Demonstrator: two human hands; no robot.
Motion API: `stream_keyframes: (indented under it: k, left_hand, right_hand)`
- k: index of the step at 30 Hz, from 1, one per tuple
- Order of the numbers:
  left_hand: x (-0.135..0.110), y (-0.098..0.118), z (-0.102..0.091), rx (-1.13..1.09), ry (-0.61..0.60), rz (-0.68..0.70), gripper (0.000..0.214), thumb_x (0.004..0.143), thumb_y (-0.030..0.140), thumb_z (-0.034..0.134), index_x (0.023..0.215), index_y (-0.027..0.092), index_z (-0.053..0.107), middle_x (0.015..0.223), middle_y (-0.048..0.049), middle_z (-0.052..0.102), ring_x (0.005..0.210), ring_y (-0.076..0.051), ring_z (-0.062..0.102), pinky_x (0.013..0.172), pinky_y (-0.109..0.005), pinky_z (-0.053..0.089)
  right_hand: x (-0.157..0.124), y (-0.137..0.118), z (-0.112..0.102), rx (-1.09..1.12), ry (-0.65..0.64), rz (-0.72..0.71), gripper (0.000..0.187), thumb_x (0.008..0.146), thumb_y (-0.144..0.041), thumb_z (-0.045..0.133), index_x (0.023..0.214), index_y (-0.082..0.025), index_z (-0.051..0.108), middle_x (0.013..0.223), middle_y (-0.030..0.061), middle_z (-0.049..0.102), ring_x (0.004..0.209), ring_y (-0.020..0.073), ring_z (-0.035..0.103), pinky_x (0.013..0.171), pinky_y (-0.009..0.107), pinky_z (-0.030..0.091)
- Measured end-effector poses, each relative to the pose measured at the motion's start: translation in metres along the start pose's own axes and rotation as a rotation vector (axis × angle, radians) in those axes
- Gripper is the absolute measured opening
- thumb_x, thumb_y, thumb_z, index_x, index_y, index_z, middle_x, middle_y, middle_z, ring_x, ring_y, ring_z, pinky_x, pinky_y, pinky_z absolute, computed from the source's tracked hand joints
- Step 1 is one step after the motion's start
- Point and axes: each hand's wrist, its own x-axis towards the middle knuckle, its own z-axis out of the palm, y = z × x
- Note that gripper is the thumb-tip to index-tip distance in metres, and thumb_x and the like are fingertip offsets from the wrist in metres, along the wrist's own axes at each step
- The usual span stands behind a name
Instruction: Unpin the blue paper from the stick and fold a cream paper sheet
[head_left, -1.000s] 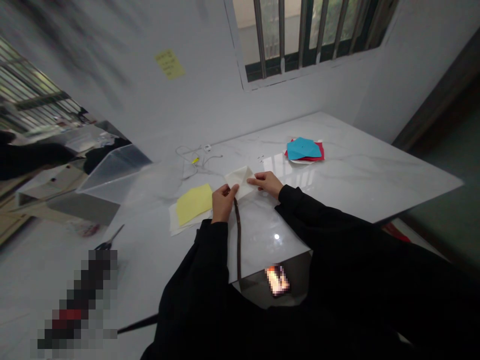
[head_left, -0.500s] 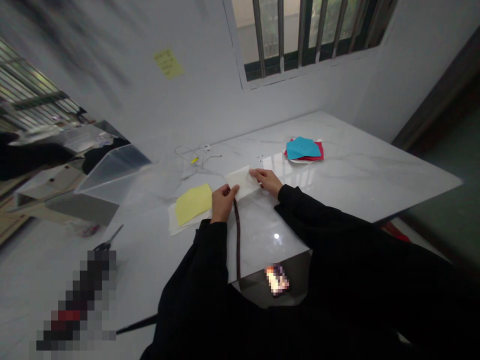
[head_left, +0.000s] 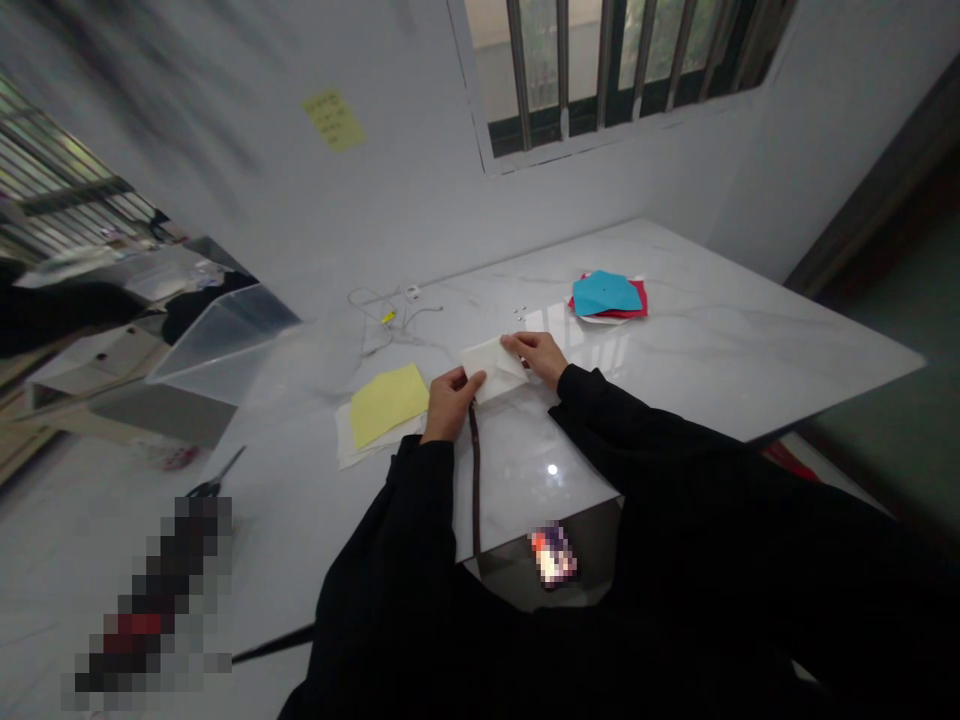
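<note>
A cream-white sheet (head_left: 495,372), paper or felt, is stretched between my two hands just over the marbled tabletop. My left hand (head_left: 450,402) pinches its left end, thumb on top. At the right end, my right hand (head_left: 538,355) grips the far edge between thumb and fingers. The sheet looks folded or creased near the right hand. Below the left thumb, a dark brown strap (head_left: 475,480) runs down to the table's front edge; whether the hand touches it I cannot tell. Left of that hand lies a yellow sheet (head_left: 388,405) on white ones.
A stack of blue and red sheets (head_left: 609,295) lies at the back right. Small shiny bits (head_left: 520,314) and a thin cable (head_left: 409,318) are near the wall. Scissors (head_left: 214,480) lie to the left, near a clear plastic bin (head_left: 225,335).
The left end of the white sheet has shifted slightly to the right, and its right part now looks more creased or folded. Both hands keep hold of it.
</note>
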Motion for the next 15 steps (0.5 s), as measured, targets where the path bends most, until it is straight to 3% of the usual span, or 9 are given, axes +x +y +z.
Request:
stream_keyframes:
  k: [4, 9, 15]
  left_hand:
    - [0.0001, 0.0015, 0.0004, -0.005, -0.001, -0.002, 0.056, 0.065, 0.056, 0.089, 0.1, 0.014, 0.081, 0.092, -0.0095, 0.08, 0.091, -0.029, 0.072, 0.083, -0.038, 0.056]
    - [0.0001, 0.003, 0.0017, -0.025, 0.009, -0.024, 0.057, 0.062, 0.055, 0.091, 0.099, 0.013, 0.081, 0.091, -0.0097, 0.08, 0.092, -0.029, 0.073, 0.085, -0.038, 0.056]
    - [0.0019, -0.0016, -0.0006, -0.053, 0.057, -0.023, 0.058, 0.065, 0.055, 0.088, 0.105, 0.013, 0.08, 0.092, -0.0093, 0.08, 0.089, -0.028, 0.073, 0.08, -0.037, 0.057]
  right_hand:
    - [0.0009, -0.0007, -0.0014, 0.004, 0.017, -0.009, 0.05, 0.079, -0.066, 0.075, 0.094, -0.018, 0.077, 0.08, 0.0024, 0.066, 0.068, 0.0126, 0.054, 0.062, 0.025, 0.048]
    - [0.0011, -0.0004, -0.0011, 0.009, 0.045, -0.008, 0.047, 0.078, -0.064, 0.077, 0.085, -0.017, 0.075, 0.075, 0.0011, 0.064, 0.065, 0.0118, 0.053, 0.062, 0.025, 0.047]
    - [-0.0019, 0.0043, 0.0018, -0.017, -0.12, 0.074, 0.05, 0.072, -0.062, 0.084, 0.081, -0.013, 0.077, 0.068, 0.0023, 0.066, 0.06, 0.0116, 0.052, 0.055, 0.024, 0.04]
